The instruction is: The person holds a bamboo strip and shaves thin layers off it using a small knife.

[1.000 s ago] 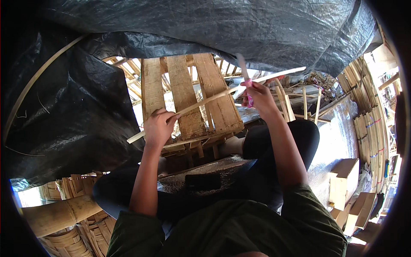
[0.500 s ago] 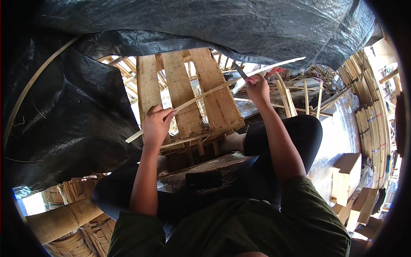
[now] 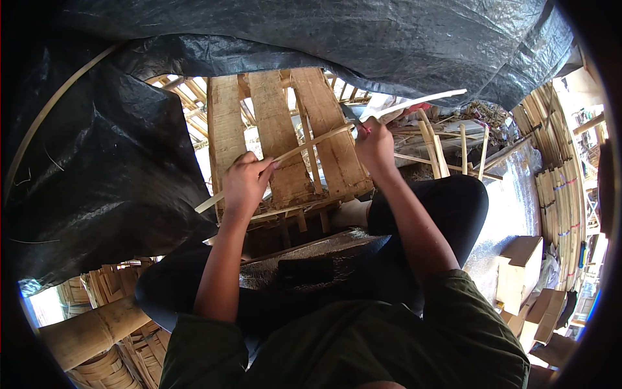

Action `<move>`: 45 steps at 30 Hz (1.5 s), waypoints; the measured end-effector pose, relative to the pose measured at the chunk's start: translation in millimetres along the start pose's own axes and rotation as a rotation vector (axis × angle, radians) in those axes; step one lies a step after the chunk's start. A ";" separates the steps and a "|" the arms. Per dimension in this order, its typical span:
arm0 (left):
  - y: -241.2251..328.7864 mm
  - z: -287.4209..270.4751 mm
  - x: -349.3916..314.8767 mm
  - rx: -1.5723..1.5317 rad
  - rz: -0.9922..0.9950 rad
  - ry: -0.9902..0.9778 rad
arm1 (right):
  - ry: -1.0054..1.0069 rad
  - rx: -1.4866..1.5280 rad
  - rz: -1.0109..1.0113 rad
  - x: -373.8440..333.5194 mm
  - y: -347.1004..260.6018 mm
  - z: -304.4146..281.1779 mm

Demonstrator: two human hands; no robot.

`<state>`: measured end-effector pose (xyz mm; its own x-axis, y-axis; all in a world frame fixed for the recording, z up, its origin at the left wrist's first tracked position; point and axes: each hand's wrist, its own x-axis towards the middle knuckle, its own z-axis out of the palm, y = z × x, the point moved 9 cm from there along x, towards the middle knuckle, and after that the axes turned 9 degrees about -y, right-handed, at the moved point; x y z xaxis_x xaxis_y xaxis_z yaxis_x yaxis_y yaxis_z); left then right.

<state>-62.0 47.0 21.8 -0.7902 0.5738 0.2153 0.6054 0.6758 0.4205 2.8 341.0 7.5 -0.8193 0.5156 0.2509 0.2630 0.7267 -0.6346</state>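
A long pale bamboo strip (image 3: pixel 312 142) runs slantwise from the lower left up to the right, over a slatted wooden bench (image 3: pixel 272 110). My left hand (image 3: pixel 244 185) is closed round the strip near its lower end. My right hand (image 3: pixel 376 148) grips a knife (image 3: pixel 351 116), its dark blade against the strip and its handle mostly hidden in my fingers. Beyond the right hand, the whiter far end of the strip sticks out, bending slightly.
Black plastic sheeting (image 3: pixel 97 162) hangs at the left and across the far side. Several upright bamboo sticks (image 3: pixel 435 146) stand right of my right hand. Bundled bamboo strips (image 3: pixel 558 214) and cardboard boxes (image 3: pixel 520 269) lie at the right, a thick bamboo pole (image 3: pixel 97 330) at the lower left.
My right hand with the knife has moved left and nearer to me along the strip. My left hand has shifted slightly to the right, still holding the strip.
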 end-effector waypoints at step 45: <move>-17.6 -2.1 -7.7 0.017 -0.103 -0.060 | -0.409 0.264 0.465 -0.9 19.0 -5.4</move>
<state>-66.7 29.7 14.6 -0.8417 0.5269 0.1181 0.5228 0.7403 0.4226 11.2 356.8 -0.9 -0.7917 0.4966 -0.3557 0.5442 0.3087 -0.7801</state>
